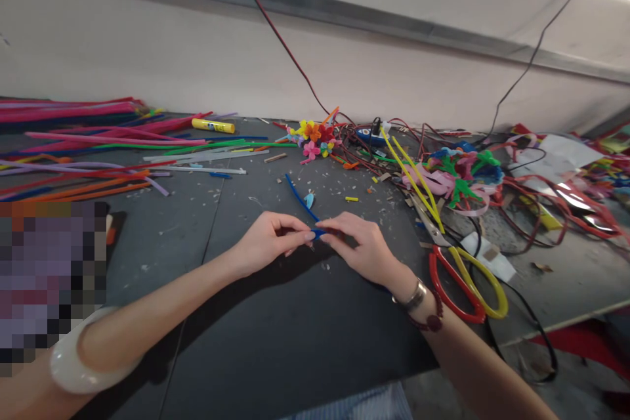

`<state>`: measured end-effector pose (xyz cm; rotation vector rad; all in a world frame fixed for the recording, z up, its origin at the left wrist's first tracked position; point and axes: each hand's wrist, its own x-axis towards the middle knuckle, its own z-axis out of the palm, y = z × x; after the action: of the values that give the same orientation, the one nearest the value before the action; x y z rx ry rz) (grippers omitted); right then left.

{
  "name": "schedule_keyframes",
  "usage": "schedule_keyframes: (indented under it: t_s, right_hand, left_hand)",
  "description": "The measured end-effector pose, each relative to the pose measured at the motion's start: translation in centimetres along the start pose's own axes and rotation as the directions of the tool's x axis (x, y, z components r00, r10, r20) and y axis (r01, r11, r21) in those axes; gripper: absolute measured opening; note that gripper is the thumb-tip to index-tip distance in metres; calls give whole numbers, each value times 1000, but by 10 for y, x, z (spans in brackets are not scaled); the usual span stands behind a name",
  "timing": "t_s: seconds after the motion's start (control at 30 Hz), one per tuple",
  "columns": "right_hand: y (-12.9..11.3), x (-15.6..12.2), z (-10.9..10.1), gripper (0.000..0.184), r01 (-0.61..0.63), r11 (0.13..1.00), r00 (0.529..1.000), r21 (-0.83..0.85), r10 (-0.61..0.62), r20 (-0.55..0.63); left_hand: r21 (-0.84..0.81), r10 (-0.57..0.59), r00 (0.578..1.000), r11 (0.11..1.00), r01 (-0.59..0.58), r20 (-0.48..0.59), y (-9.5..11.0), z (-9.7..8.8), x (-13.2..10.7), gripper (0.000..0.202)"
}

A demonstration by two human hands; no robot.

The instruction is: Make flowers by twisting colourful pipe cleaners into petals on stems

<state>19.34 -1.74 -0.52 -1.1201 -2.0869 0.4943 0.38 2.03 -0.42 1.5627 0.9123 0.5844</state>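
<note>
Between my two hands, over the dark table (pixel 275 341), is a blue pipe cleaner (pixel 301 200). My left hand (pixel 273 241) pinches it with thumb and fingertips. Close against it, my right hand (pixel 358 243) pinches the same piece from the other side. One end of the pipe cleaner sticks out away from me, up and to the left; the part at my fingertips looks folded or bent, mostly covered by the fingers. Just beyond my hands a small light-blue piece (pixel 309 200) lies on the table.
Scissors with red and yellow handles (pixel 455 282) lie right of my right hand. Bundles of coloured pipe cleaners (pixel 108 141) and a yellow tube (pixel 213 125) are at back left. Colourful flowers (pixel 312 138), a power strip (pixel 373 136) and tangled cords (pixel 536 210) line the back and right.
</note>
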Motion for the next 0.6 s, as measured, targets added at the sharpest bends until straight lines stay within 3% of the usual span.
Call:
schedule_keyframes:
  t_s: [0.13, 0.2, 0.4, 0.6]
  right_hand:
    - [6, -3, 3, 21, 229, 969, 967, -95, -238, -95]
    - [8, -4, 3, 19, 257, 958, 953, -127, -273, -129]
    - [4, -4, -1, 15, 153, 982, 970, -108, -170, -176]
    - [-1, -3, -1, 15, 90, 994, 981, -60, -99, -169]
  left_hand:
    - [-86, -4, 1000, 996, 5, 1, -2, 1, 0, 22]
    - [-188, -2, 1000, 982, 7, 23, -3, 1, 0, 22]
    - [-426, -94, 986, 893, 144, 135, -1, 0, 0, 14]
    - [-524, -166, 980, 828, 199, 110, 1, -3, 2, 16]
